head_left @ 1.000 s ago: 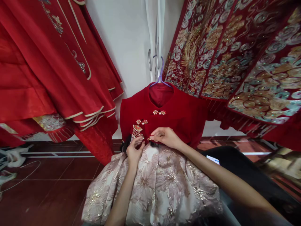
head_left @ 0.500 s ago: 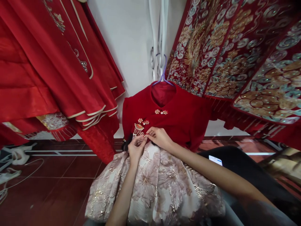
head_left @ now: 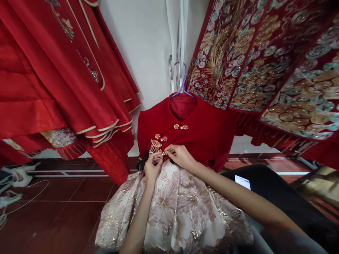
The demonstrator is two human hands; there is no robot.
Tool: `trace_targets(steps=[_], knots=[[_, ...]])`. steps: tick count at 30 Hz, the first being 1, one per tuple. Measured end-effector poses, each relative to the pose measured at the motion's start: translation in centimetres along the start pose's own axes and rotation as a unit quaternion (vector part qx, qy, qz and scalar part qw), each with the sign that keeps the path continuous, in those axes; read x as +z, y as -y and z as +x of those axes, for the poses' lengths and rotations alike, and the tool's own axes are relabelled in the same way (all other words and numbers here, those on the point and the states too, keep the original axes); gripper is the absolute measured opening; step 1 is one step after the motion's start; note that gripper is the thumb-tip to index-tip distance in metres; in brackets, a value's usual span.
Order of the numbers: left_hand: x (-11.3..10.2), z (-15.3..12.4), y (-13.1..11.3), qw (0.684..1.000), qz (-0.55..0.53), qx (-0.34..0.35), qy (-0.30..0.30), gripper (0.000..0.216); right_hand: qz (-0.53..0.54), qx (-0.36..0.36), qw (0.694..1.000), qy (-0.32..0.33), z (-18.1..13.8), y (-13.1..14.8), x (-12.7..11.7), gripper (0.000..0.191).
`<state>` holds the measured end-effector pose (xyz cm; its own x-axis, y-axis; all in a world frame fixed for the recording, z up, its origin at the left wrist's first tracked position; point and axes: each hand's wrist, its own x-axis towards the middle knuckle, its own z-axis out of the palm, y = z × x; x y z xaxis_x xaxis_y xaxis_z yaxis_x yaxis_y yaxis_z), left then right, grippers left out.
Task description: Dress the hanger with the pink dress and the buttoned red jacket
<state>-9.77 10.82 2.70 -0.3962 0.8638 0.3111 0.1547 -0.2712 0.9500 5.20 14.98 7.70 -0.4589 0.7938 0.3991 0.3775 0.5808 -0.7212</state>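
Observation:
A red velvet top (head_left: 201, 130) hangs on a purple hanger (head_left: 183, 86), above a pale floral brocade skirt (head_left: 182, 208). Both my hands meet at the top's waist over a small gold-and-pearl clasp (head_left: 164, 153). My left hand (head_left: 153, 166) pinches the clasp's left side between thumb and finger. From the right, my right hand (head_left: 181, 156) pinches its other end. Just above my left hand sits a fan-shaped brooch (head_left: 156, 143) with bead tassels, beside another flower clasp (head_left: 163, 138). A closed jewelled clasp (head_left: 181, 126) lies below the neckline.
Red garments with cream piping (head_left: 106, 88) hang at left. Heavily embroidered red garments (head_left: 254, 67) hang at right. A phone (head_left: 242, 182) rests on dark cloth (head_left: 265, 187) at right. White shoes (head_left: 21, 176) and a cable are on the tiled floor (head_left: 69, 211).
Both hands stay at the waist clasp with almost the same grip. The view has shifted only slightly.

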Motion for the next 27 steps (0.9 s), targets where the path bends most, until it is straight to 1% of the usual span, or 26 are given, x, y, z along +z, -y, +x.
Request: trace_targets(steps=[3,4,6,8,11,13,16,19,24,27], knots=[[-0.1,-0.3,0.3,0.996,0.043,0.049,-0.058,0.025,0.045,0.04,0.998,-0.004,-0.9,0.9,-1.9,0.014],[-0.1,-0.4,0.4,0.994,0.058,0.067,-0.066,0.025,0.063,0.055,0.996,-0.012,-1.4,1.1,-2.8,0.016],[-0.1,-0.6,0.4,0.99,0.086,0.098,-0.053,0.024,0.092,0.077,0.992,-0.032,-2.7,1.6,-4.8,0.021],[-0.1,-0.6,0.3,0.987,0.109,0.115,-0.022,0.02,0.108,0.091,0.989,-0.046,-4.3,1.7,-6.8,0.024],[-0.1,-0.6,0.2,0.984,0.13,0.118,0.005,0.017,0.124,0.117,0.983,-0.064,-6.3,1.3,-9.2,0.027],[-0.2,-0.5,0.0,0.983,0.14,0.119,0.013,0.016,0.12,0.129,0.982,-0.07,-7.1,0.8,-10.1,0.029],[-0.4,-0.4,-0.3,0.982,0.143,0.123,0.018,0.013,0.111,0.129,0.983,-0.074,-7.4,0.2,-10.4,0.029],[-0.4,-0.3,-0.7,0.983,0.141,0.118,0.018,0.013,0.105,0.123,0.984,-0.075,-7.2,0.1,-9.8,0.028],[-0.1,-0.3,-1.5,0.988,0.11,0.106,0.013,0.012,0.082,0.123,0.988,-0.045,-7.1,0.5,-8.8,0.026],[-0.1,-0.4,-1.7,0.987,0.116,0.111,0.012,0.009,0.078,0.121,0.989,-0.045,-7.1,0.5,-8.7,0.026]])
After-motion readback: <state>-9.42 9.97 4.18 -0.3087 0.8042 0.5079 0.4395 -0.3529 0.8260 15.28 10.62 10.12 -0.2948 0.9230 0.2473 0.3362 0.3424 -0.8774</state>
